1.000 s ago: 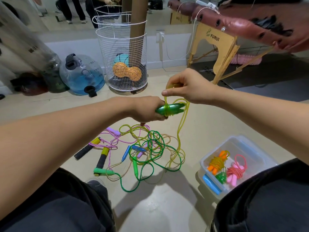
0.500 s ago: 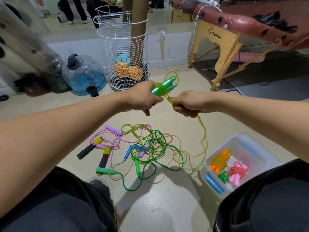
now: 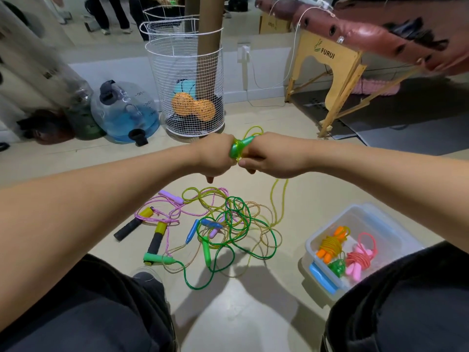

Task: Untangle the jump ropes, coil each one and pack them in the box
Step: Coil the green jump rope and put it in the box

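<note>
Hands closer; tangled ropes [image 3: 228,224] below.

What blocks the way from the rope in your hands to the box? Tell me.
Nothing visible blocks it. The green handles, gripped by the left hand and right hand, have bare floor between them and the open box. The yellow-green rope trails into the pile, and might snag.

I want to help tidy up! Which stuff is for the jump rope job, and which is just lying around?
For the job:
- green handles with yellow-green rope, in the left hand and right hand
- tangled ropes on the floor
- clear box holding coiled ropes

Just lying about:
- wire basket
- water jug
- wooden folding table
</note>
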